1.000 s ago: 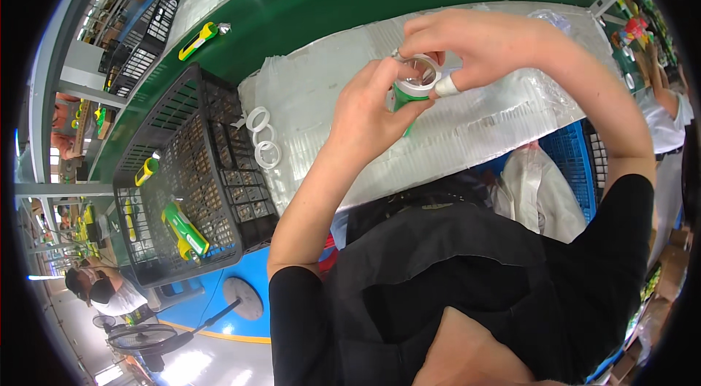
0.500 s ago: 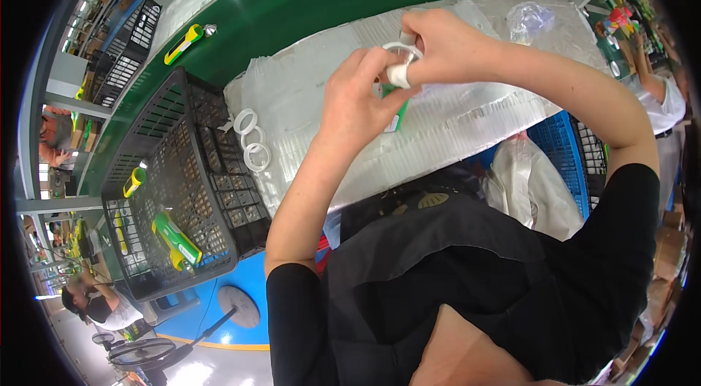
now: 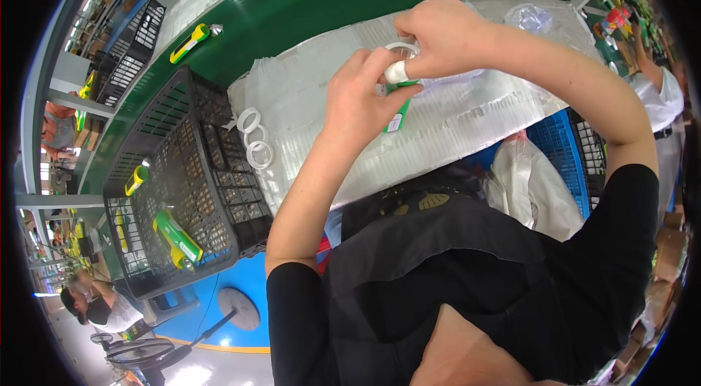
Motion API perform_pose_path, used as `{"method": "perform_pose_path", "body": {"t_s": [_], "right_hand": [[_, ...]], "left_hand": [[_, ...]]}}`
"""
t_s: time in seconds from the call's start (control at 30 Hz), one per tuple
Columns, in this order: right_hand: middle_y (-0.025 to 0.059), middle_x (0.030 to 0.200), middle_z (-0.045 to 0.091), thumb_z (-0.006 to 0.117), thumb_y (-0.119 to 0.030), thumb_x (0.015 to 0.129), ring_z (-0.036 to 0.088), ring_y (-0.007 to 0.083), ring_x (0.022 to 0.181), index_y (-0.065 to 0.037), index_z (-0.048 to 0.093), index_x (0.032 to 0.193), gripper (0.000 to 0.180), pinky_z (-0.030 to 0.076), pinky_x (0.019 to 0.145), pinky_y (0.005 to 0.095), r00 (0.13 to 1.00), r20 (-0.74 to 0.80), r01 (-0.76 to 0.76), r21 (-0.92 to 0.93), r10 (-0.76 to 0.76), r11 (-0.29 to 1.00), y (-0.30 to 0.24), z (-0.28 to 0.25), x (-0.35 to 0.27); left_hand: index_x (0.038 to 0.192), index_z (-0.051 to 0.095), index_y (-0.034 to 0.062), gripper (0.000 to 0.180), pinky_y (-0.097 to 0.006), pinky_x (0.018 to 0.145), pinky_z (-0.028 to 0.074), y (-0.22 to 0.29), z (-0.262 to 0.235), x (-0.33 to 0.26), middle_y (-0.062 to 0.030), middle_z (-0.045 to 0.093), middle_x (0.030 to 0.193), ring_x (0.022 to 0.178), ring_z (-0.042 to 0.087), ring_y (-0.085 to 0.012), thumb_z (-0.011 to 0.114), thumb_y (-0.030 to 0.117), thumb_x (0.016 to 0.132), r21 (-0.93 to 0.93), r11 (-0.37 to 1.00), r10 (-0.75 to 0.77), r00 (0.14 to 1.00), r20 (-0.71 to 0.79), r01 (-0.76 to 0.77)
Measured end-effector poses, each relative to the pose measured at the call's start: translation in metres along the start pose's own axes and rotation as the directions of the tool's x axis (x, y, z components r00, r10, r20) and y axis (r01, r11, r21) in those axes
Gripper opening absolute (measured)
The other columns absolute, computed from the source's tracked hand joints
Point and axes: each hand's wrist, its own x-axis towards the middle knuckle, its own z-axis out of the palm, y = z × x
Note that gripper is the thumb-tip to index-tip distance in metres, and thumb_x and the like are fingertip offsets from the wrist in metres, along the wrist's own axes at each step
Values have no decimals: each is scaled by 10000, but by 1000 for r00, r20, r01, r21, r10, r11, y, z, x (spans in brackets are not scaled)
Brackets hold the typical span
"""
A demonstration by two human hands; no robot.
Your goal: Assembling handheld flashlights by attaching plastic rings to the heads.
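Note:
Both my hands meet over the padded work surface (image 3: 307,108). My left hand (image 3: 358,97) is closed around a green flashlight (image 3: 395,120), whose lower body shows below my fingers. At its upper end is a white ring (image 3: 403,46) with a clear middle. My right hand (image 3: 444,34) grips this ring from the right with bent fingers. Something white (image 3: 396,72) covers the place by my right thumb tip; I cannot tell whether it is a wrap or part of the ring. Two loose white rings, an upper one (image 3: 248,110) and a lower one (image 3: 259,166), lie left of my left forearm.
A black crate (image 3: 191,159) on the left holds several flashlights. Behind runs a green belt (image 3: 292,6) with a yellow-green flashlight (image 3: 190,43) and more at the far right. Crumpled clear plastic (image 3: 529,18) lies beyond my right forearm. A blue crate (image 3: 566,152) and white sack (image 3: 526,185) stand right.
My hands stay together at the flashlight's head. My right hand has tilted and shifted slightly up and left, and the ring has turned a little. The view has shifted slightly.

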Motion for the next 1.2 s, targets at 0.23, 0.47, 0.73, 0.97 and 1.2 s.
{"method": "perform_pose_path", "body": {"t_s": [0.23, 0.47, 0.73, 0.97, 1.2], "right_hand": [[132, 663, 577, 769, -476, 710, 613, 296, 649, 5, 591, 917, 553, 462, 582, 403, 932, -148, 361, 278, -332, 890, 23, 21, -5], [149, 706, 607, 743, -471, 764, 619, 311, 671, 16, 585, 943, 543, 460, 591, 408, 864, -399, 349, 35, -308, 936, 41, 34, 0], [177, 852, 659, 656, -511, 803, 655, 336, 819, 19, 633, 998, 566, 511, 719, 402, 1000, 16, 5, -89, -3, 996, 6, -1, -8], [122, 812, 607, 740, -492, 783, 602, 247, 708, -12, 592, 927, 523, 442, 584, 383, 989, -127, 90, 73, -81, 993, 15, 16, 4], [60, 767, 512, 727, -266, 827, 484, 171, 628, -44, 577, 1012, 325, 385, 534, 313, 789, -435, 561, 224, -434, 797, 36, 27, -9]], "left_hand": [[957, 631, 159, 388, -367, 575, 493, -3, 4, -6, -51, 594, 777, 676, 615, -230, 855, 152, 641, 42, 999, 21, 999, -31, -20], [946, 642, 88, 366, -301, 626, 513, 1, 2, -1, -47, 657, 855, 722, 623, -190, 860, 115, 653, 40, 999, -16, 1000, -26, 17], [959, 628, 154, 387, -344, 572, 508, -8, 2, -3, -50, 622, 806, 674, 629, -227, 857, 151, 648, 44, 998, 35, 999, -38, -33], [979, 633, 154, 404, -349, 590, 517, -21, 2, -1, -55, 631, 828, 701, 638, -230, 860, 144, 644, -60, 998, -37, 999, -16, 36], [1257, 493, 126, 700, -373, 746, 529, -12, -1, 1, -108, 664, 970, 914, 642, -280, 863, 160, 665, -207, 977, 43, 998, -48, -52]]}}
